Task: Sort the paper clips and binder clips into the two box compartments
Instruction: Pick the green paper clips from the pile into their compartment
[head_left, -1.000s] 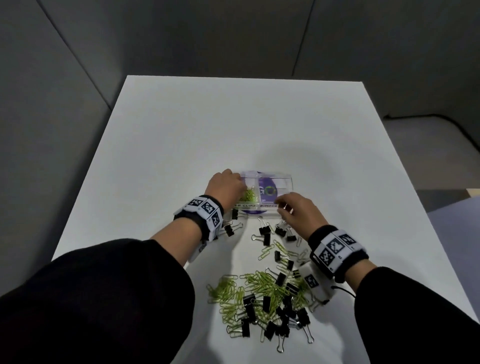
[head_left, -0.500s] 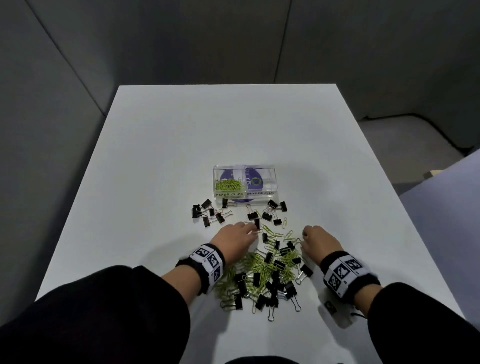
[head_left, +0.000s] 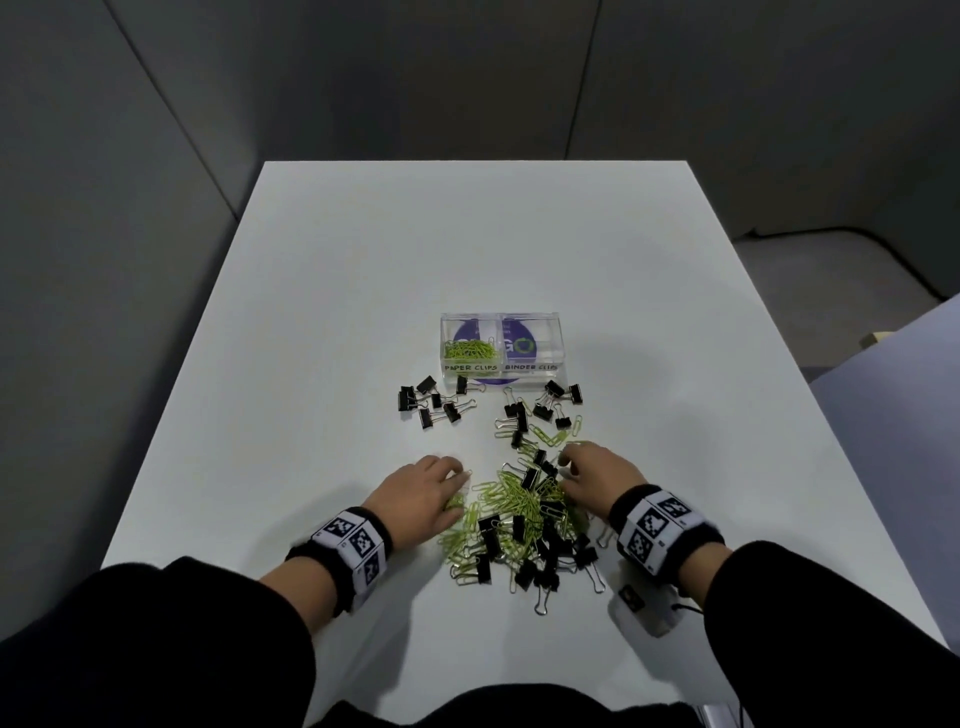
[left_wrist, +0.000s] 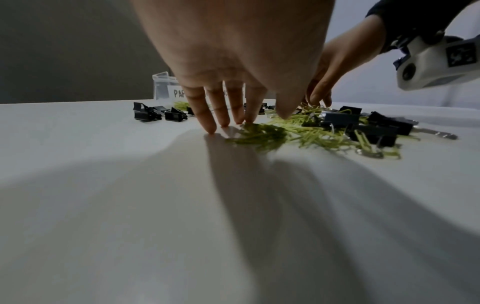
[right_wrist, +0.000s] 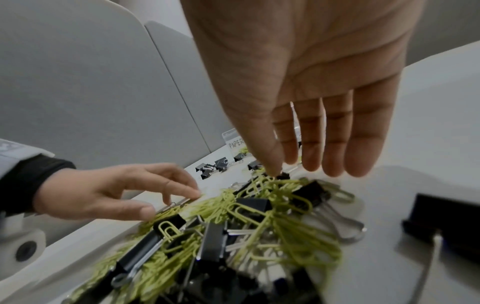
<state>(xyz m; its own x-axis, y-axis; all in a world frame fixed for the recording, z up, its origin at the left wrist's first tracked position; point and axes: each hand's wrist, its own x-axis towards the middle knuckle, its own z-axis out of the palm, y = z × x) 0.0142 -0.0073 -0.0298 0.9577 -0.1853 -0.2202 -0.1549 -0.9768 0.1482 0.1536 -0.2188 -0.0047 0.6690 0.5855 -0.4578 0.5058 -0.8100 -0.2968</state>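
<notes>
A clear two-compartment box (head_left: 560, 347) stands mid-table. Its left compartment, labelled PAPER CLIPS, holds green paper clips (head_left: 470, 351); the right one, labelled BINDER CLIPS, looks empty. A mixed pile of green paper clips (head_left: 511, 496) and black binder clips (head_left: 545, 558) lies near the front. My left hand (head_left: 457, 488) rests at the pile's left edge with straight fingers (left_wrist: 210, 123) touching the table and the clips. My right hand (head_left: 569, 470) hovers over the pile's right side, fingers straight, with its thumb tip (right_wrist: 271, 168) touching the clips. Neither hand holds anything.
Loose binder clips lie in two groups before the box, one to the left (head_left: 431, 404) and one to the right (head_left: 553, 408), with a few stray paper clips (head_left: 545, 439) between them and the pile. The white table (head_left: 363, 291) is bordered by grey partitions.
Both hands drew back from the box to the pile near the table's front. Since half a second ago, the left hand has shifted to the pile's left edge.
</notes>
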